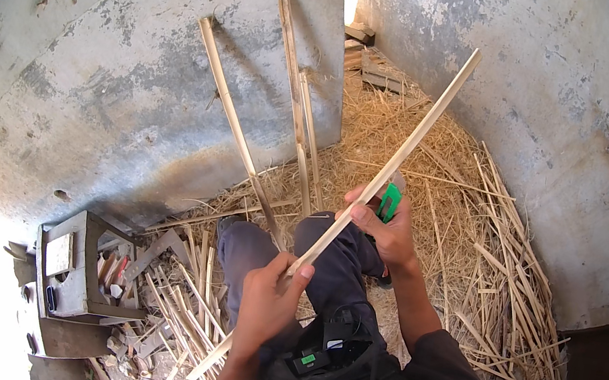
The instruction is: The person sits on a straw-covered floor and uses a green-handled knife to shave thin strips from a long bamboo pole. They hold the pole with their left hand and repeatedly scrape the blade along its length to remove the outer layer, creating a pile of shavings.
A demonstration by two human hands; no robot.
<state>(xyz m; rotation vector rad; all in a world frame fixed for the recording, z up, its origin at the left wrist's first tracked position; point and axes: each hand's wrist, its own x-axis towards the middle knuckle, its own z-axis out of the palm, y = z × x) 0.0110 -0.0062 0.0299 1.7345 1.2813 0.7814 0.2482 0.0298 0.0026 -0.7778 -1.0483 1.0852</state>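
A long, pale wooden strip [418, 128] runs slantwise across my lap, its far end raised up and to the right. My left hand [270, 301] is closed around its lower part, thumb on top; the near end sticks out past my left wrist. Further up the strip, my right hand [392, 233] is closed, with the thumb pressed against the wood. The same hand holds a green tool [390, 202] that looks like a utility knife. Its blade is hidden behind the fingers and the strip.
Several wooden poles [227, 100] lean against the grey wall [129, 80]. Shavings [438, 164] cover the floor ahead. Piles of split strips lie at right [511, 281] and left [178, 298]. A worn wooden box [74, 292] with odds and ends stands at left.
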